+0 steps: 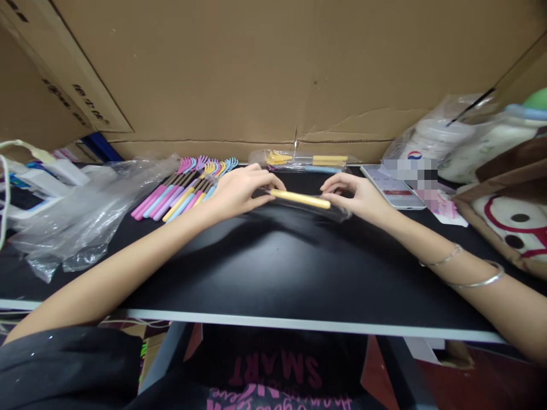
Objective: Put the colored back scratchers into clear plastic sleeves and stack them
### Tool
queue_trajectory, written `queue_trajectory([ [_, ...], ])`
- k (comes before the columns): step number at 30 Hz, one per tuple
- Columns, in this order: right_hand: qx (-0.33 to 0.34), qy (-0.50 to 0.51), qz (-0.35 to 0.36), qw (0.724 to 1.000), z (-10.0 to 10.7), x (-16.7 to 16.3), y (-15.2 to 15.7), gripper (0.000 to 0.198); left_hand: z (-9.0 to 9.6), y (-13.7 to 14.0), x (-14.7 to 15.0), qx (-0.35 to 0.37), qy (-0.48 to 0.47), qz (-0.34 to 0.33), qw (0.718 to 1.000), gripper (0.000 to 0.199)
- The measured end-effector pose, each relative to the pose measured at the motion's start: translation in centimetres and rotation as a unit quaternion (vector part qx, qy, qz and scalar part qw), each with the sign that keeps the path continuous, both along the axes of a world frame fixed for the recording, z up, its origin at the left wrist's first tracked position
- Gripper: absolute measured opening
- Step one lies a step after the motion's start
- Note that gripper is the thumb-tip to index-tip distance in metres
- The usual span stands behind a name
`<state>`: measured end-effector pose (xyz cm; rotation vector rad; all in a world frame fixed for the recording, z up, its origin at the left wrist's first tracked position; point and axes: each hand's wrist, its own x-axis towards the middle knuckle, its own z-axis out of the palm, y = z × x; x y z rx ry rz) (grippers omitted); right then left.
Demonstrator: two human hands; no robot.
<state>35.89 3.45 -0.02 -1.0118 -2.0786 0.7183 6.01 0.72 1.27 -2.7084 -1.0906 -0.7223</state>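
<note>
white cable [7,193], far left | phone [391,185], right | cardboard wall [256,68] behind

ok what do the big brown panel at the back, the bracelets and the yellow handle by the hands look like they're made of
Brown panel: matt cardboard, judging by its creases and fold line.
Bracelets: probably polished metal, silvery with bright highlights.
Yellow handle: perhaps smooth plastic, given its even colour, though blur leaves coated wood or foam possible.
</note>
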Motion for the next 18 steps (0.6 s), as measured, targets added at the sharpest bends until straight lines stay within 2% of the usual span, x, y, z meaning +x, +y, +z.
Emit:
queue_trajectory([
  [3,0.008,0.015,-0.016,1.000,0.2,0.5,0.4,0.038,0.6,0.2,0.8,0.080,0.009,-0.018,0.997,0.021],
  [6,0.014,0.027,-0.023,0.999,0.1,0.7,0.5,0.037,0.4,0.6,1.7,0.123,0.033,-0.030,0.991,0.030],
  [9,0.025,0.035,-0.019,0.999,-0.2,0.3,0.2,0.033,-0.8,1.6,2.5,0.134,0.045,-0.055,0.988,0.037],
  [12,0.052,0.017,-0.005,0.998,-0.6,-0.2,-0.4,0.024,-2.5,2.7,3.1,0.144,0.061,-0.087,0.984,0.035],
  [15,0.098,-0.030,0.034,0.994,-1.0,-0.8,-1.1,0.013,-4.0,3.3,3.3,0.170,0.075,-0.104,0.977,0.029],
  [18,0.170,-0.102,0.091,0.976,-1.5,-1.4,-1.9,0.006,-4.7,3.2,3.2,0.205,0.088,-0.096,0.970,0.027],
])
